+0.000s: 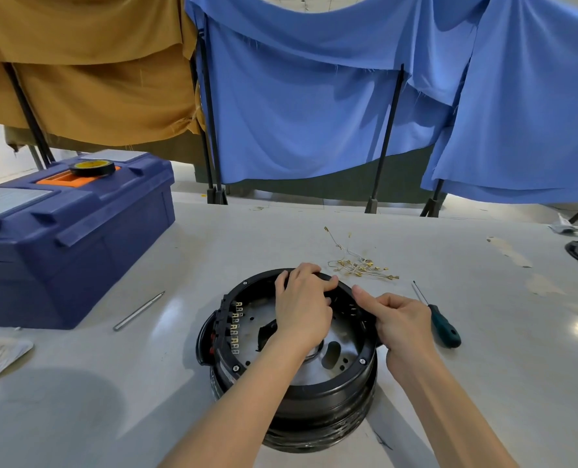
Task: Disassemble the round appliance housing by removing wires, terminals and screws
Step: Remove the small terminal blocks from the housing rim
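1. Lying loose on the table (213, 251), out at 9 o'clock from the round housing (291, 393), the metal rod (139, 310) may roll away if the housing is shoved that way.
2. The housing sits open side up at the near middle of the table. The brass terminals (235, 332) along its inner wall at 9 o'clock look thin, so a hard sideways pull could bend or snap them.
3. The left hand (303, 312) reaches across the opening and grips the far rim at 12 o'clock with curled fingers. A sudden slip could scrape the wrist on the metal plate below.
4. The right hand (399, 322) holds the rim near 3 o'clock, thumb stretched toward 1 o'clock. I cannot tell whether it also pinches a wire. Uneven pulling by the two hands might tip the housing.
5. The loose wires (362, 265) lie just beyond 1 o'clock, where a sweeping hand could scatter them.
6. The screwdriver (443, 327) lies just beside the right hand at 3 o'clock, and a nudge could send it rolling.
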`<state>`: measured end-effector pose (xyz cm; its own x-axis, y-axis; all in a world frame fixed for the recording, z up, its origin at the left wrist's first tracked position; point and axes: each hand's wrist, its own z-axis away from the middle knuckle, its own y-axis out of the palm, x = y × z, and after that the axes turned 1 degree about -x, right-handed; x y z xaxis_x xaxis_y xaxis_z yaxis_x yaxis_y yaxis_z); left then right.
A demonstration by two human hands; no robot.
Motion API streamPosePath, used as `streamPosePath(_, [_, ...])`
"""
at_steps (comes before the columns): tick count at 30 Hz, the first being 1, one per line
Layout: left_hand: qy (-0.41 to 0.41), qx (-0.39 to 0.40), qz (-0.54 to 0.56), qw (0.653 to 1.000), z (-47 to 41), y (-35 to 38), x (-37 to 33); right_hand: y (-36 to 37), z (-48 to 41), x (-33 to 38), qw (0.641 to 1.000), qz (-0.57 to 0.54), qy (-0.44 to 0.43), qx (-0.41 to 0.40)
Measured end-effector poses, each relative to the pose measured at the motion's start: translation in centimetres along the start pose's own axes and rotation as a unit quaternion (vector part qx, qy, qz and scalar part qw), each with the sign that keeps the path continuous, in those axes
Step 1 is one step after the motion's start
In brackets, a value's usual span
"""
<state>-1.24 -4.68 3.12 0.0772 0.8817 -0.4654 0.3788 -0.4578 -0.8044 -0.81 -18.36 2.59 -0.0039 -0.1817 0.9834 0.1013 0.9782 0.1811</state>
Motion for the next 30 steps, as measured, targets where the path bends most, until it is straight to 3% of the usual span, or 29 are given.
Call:
streamPosePath(7, [0.018, -0.004, -0.016, 1.000, 0.0, 0.2, 0.1, -0.3, -1.1, 1.0, 0.996, 0.026, 0.077, 0.024])
streamPosePath(14, [0.024, -0.004, -0.025, 0.999, 0.1, 0.0, -0.1, 0.7, -1.0, 4.8, 0.997, -0.014, -0.062, 0.050])
streamPosePath(20, [0.012, 0.019, 0.006, 1.000, 0.4, -0.2, 0.0, -0.5, -4.1, 4.9, 0.995, 0.022, 0.032, 0.088])
streamPosePath(24, [0.004, 0.065, 0.036, 0.997, 0.0, -0.5, 0.2, -3.6, -6.2, 3.2, 0.993, 0.035, 0.082, 0.072])
streamPosePath(30, [0.035, 0.193, 0.002, 0.981, -1.0, -2.0, 1.3, -5.5, -9.0, 1.6, 0.988, 0.124, 0.090, 0.006])
